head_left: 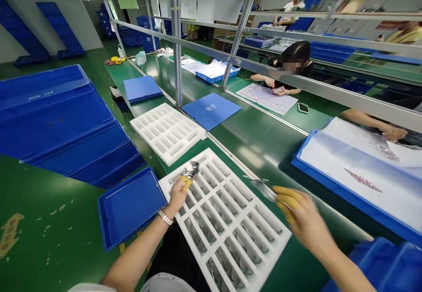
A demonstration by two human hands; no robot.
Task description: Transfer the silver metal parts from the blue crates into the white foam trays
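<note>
Green workbench point(49, 221), foam tray point(227, 230) below, left hand point(176, 197) and right hand point(305, 217), yellow-capped fingers point(286, 197) clenched on steel instruments point(193, 170).

The person's left hand point(177, 197) and right hand point(306, 221) wear yellow finger cots point(286, 200), snug and rounded at the tips. A silver bracelet point(165, 217) circles the left wrist. A pale sleeve point(90, 287) shows at the lower edge of the view, with dark clothing point(173, 257) between the arms.

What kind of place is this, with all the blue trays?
Probably a factory workshop. A green workbench runs past a co-worker, blue plastic trays are stacked nearby, and white foam trays hold rows of shiny metal parts.
</note>
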